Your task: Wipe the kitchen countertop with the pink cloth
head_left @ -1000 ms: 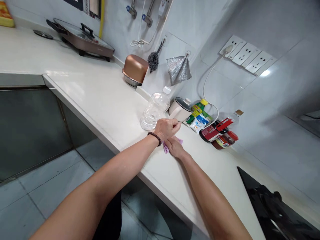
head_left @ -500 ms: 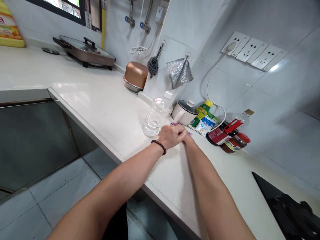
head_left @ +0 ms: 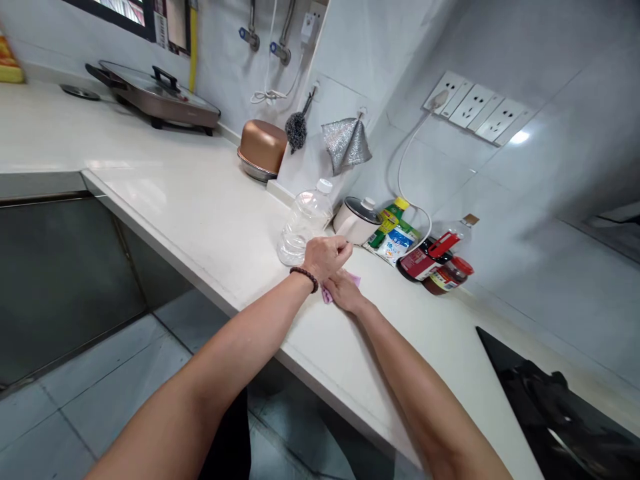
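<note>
My right hand (head_left: 344, 291) presses a pink cloth (head_left: 327, 295) onto the white countertop (head_left: 200, 220), palm down, with cloth edges showing on both sides. Just above it, my left hand (head_left: 324, 257) is closed, with a dark beaded bracelet at the wrist; whatever its curled fingers hold is hidden. A large clear plastic bottle (head_left: 303, 220) with a white cap stands right behind the left hand. Beyond both hands sits a white pot (head_left: 354, 222) with a dark lid.
Right of the pot are a yellow-capped green bottle (head_left: 387, 222), a blue-white packet (head_left: 397, 244), a dark-labelled jar (head_left: 416, 262) and a red-lidded jar (head_left: 447, 277). A copper-coloured bowl (head_left: 263, 145) and electric pan (head_left: 155, 100) stand farther back. A black cooktop (head_left: 515, 373) lies right.
My right hand and the cloth have moved toward the counter's front edge, out from behind my left hand. The left hand remains closed beside the bottle. The view has shifted slightly right.
</note>
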Demonstrator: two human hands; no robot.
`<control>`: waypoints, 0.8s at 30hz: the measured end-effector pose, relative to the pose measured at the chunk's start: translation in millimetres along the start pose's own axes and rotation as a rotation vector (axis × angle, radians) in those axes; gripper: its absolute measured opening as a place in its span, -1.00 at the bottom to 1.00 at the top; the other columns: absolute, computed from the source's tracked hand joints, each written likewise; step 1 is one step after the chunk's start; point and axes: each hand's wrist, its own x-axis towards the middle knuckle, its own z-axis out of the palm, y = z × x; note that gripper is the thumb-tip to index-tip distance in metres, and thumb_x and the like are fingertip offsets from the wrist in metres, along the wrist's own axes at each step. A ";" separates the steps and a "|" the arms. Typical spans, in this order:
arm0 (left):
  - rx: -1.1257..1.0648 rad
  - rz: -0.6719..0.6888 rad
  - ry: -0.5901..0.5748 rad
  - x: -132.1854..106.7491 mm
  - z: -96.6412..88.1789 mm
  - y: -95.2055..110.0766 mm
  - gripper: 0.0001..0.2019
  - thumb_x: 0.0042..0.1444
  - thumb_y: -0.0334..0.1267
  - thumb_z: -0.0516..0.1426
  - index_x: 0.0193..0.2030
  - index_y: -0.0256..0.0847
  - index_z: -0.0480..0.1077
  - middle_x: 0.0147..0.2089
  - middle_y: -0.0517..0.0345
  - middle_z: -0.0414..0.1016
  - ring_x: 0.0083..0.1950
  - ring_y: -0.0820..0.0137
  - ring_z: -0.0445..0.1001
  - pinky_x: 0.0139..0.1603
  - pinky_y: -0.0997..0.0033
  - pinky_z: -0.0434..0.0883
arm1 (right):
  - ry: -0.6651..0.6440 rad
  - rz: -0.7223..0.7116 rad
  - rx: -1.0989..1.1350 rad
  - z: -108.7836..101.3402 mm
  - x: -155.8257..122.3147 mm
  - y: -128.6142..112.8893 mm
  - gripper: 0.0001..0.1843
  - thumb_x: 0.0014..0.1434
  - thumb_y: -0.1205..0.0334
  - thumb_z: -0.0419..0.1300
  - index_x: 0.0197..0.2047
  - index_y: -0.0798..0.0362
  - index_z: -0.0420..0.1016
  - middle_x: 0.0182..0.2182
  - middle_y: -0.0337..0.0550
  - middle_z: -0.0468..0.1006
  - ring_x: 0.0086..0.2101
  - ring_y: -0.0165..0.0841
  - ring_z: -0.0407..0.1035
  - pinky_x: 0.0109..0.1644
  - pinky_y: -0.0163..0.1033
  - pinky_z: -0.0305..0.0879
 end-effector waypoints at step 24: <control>0.077 -0.027 -0.196 -8.7 3.7 -14.6 -0.59 0.21 -0.08 0.06 -0.63 -0.15 0.15 -0.63 0.21 0.22 -0.48 0.41 0.17 -0.38 0.36 0.06 | -0.067 0.539 0.049 -45.2 -328.9 -68.1 -0.38 0.49 -0.22 -0.18 0.50 -0.30 0.16 0.51 -0.30 0.01 0.49 -0.17 -0.20 0.56 0.20 -0.19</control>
